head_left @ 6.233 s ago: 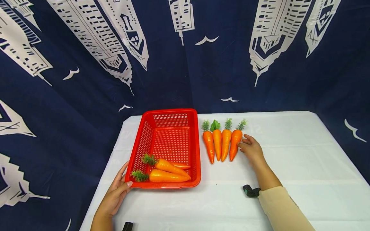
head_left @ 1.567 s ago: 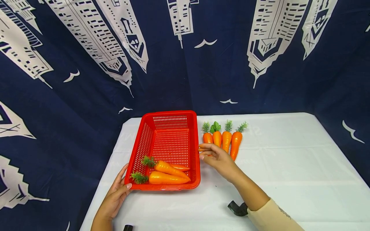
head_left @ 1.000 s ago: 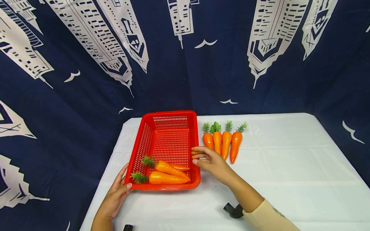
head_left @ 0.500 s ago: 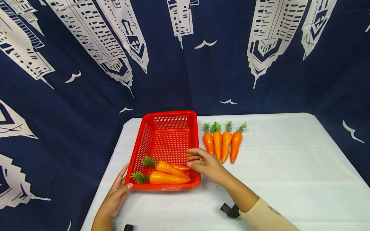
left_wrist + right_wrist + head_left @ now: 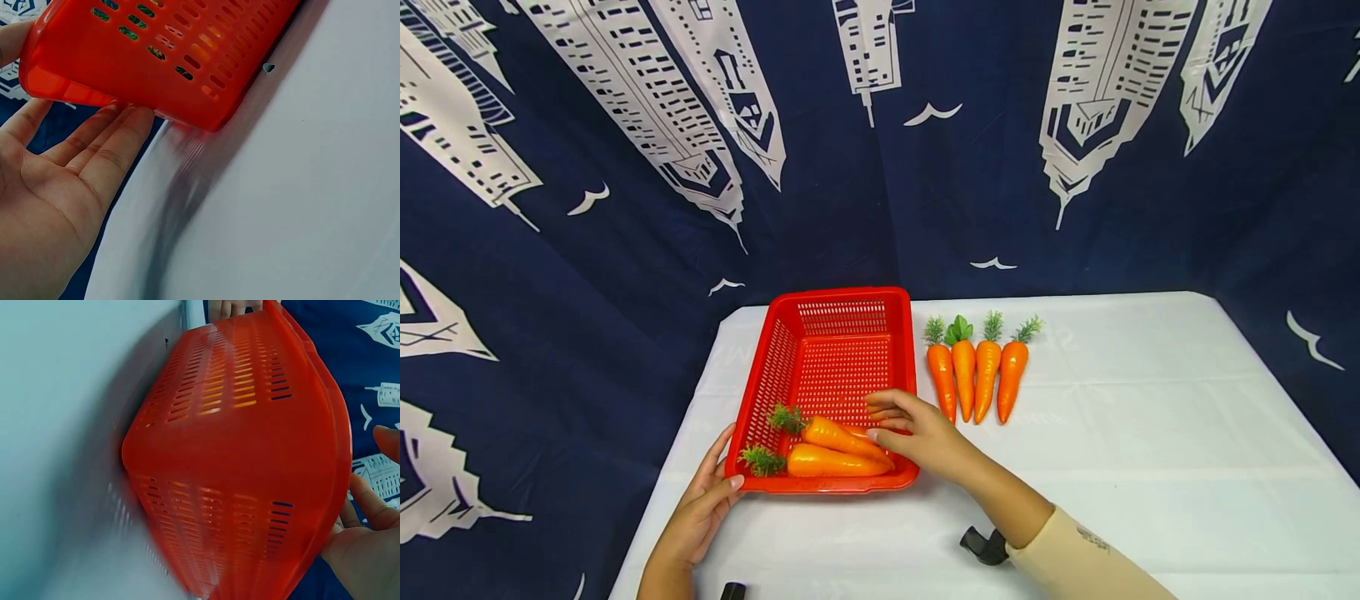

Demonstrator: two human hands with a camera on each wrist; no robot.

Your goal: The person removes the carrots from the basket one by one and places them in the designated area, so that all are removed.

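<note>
A red plastic basket [image 5: 842, 367] with slotted walls sits on the table. In its near end lie glossy artificial carrots: one [image 5: 835, 461] along the front wall, a second [image 5: 842, 437] slanting behind it, and a third [image 5: 859, 431] mostly hidden. My left hand [image 5: 700, 504] grips the near left corner, thumb on the rim; in the left wrist view its fingers [image 5: 119, 147] reach under the rim. My right hand [image 5: 921, 433] reaches over the right rim, fingers loosely bent and holding nothing, thumb tip right at the third carrot. The right wrist view shows the basket's outer wall [image 5: 237, 444] beside this hand.
Several more carrots [image 5: 964, 375] with green tops lie in a tidy row on the white-covered table [image 5: 1150, 417], just right of the basket. Behind the table hangs a dark blue cloth [image 5: 850, 208] printed with white buildings and birds. A black wrist device [image 5: 985, 546] sits at my right wrist.
My right hand has left the rightmost carrot of the row, swept left past the others and crossed the right rim to over the carrots inside. My left hand stays on the corner.
</note>
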